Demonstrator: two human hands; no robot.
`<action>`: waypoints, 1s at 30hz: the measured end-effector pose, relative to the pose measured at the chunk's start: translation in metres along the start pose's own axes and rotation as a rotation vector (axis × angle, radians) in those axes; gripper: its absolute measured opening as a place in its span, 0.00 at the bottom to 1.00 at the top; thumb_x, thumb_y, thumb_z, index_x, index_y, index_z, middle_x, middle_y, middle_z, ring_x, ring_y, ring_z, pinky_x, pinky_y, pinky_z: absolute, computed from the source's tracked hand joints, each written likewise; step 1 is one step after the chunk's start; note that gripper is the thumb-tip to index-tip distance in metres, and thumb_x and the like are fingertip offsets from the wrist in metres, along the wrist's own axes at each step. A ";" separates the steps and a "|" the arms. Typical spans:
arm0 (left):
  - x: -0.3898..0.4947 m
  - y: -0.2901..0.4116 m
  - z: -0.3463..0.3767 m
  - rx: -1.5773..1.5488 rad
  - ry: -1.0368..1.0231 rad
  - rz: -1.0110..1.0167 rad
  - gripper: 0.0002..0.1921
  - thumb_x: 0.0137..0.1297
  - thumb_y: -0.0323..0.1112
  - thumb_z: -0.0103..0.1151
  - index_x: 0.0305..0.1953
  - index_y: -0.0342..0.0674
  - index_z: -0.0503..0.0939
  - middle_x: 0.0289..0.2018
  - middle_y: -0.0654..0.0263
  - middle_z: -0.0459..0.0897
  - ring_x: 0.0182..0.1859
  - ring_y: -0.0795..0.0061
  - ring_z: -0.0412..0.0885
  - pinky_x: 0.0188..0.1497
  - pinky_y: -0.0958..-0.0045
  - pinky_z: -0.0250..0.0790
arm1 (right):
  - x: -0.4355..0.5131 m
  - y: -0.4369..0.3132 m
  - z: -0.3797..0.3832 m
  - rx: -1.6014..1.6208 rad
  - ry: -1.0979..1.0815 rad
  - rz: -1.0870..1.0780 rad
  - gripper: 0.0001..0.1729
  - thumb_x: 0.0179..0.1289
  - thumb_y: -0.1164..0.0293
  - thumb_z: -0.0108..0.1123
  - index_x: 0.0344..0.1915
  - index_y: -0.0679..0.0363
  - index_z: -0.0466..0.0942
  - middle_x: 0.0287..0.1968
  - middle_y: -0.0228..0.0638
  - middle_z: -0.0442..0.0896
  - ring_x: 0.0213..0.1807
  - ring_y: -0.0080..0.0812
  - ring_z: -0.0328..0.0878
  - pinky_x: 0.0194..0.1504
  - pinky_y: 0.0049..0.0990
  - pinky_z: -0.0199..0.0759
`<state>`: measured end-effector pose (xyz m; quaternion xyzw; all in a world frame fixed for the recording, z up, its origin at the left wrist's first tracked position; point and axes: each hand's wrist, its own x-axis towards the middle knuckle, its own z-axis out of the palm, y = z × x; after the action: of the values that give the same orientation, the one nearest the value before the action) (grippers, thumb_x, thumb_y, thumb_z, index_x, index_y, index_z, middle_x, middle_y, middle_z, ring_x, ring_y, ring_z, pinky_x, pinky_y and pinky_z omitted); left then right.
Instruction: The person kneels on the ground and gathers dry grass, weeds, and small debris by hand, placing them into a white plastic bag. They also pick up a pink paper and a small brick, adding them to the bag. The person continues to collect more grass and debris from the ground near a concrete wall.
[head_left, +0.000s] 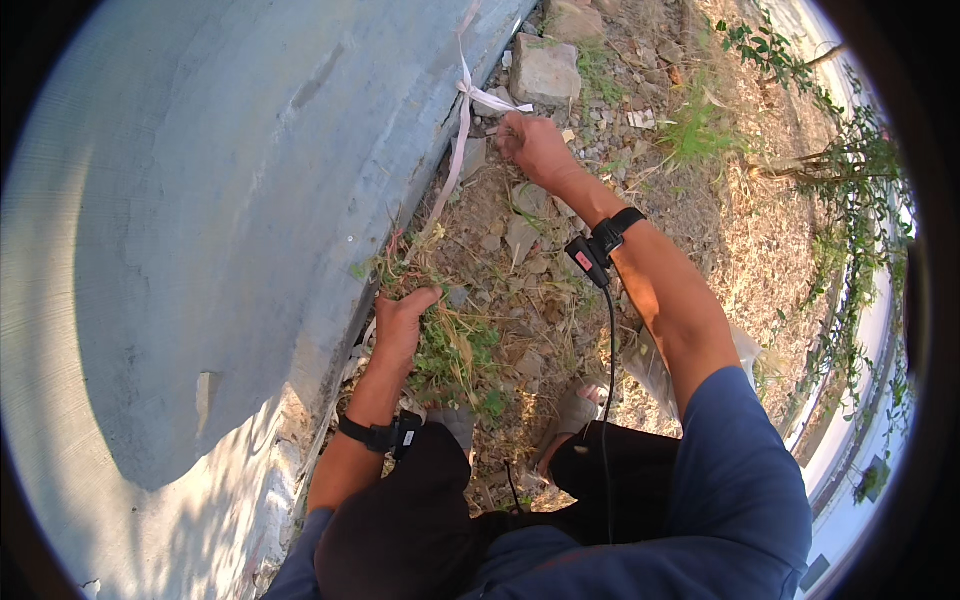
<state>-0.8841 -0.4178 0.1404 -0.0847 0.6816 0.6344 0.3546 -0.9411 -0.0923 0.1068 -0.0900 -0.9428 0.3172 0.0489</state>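
My left hand (403, 322) is closed around a bunch of uprooted-looking weeds (459, 349), low beside the foot of the wall. Stems and leaves stick out above and below the fist. My right hand (525, 142) is farther forward, its fingers curled at the loose end of a pale knotted cloth strip (459, 161). Whether the fingertips grip the strip or something small cannot be told. The strip runs down along the wall base towards the weeds, with its knot near the wall edge.
A grey plastered wall (225, 225) fills the left side. Beyond my right hand lies a squared stone block (546, 71). Rubble and dry grass cover the ground. A leafy shrub (855, 165) stands at right; a clear plastic bag (651, 367) lies beside my right foot.
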 end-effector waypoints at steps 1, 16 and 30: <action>0.000 0.002 0.001 -0.046 -0.020 0.005 0.16 0.57 0.36 0.69 0.42 0.29 0.87 0.40 0.62 0.88 0.44 0.71 0.84 0.55 0.63 0.71 | -0.004 -0.007 -0.008 0.080 0.007 0.108 0.07 0.62 0.67 0.60 0.36 0.58 0.80 0.28 0.45 0.83 0.33 0.50 0.81 0.39 0.42 0.73; 0.004 -0.013 0.009 -0.145 -0.047 -0.040 0.12 0.60 0.36 0.68 0.40 0.33 0.88 0.38 0.61 0.89 0.42 0.72 0.84 0.53 0.64 0.72 | -0.091 -0.067 -0.023 0.577 -0.306 0.314 0.19 0.57 0.58 0.72 0.42 0.59 0.87 0.31 0.48 0.86 0.36 0.52 0.83 0.41 0.43 0.76; 0.008 -0.021 0.004 -0.085 -0.073 -0.213 0.17 0.59 0.47 0.67 0.38 0.37 0.89 0.43 0.61 0.88 0.54 0.67 0.81 0.64 0.59 0.62 | -0.040 0.026 -0.058 -0.681 -0.368 0.499 0.29 0.54 0.52 0.69 0.48 0.64 0.84 0.46 0.55 0.85 0.52 0.53 0.83 0.54 0.46 0.75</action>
<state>-0.8770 -0.4147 0.1191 -0.1483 0.6280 0.6243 0.4404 -0.8901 -0.0458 0.1352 -0.2674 -0.9359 0.0021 -0.2294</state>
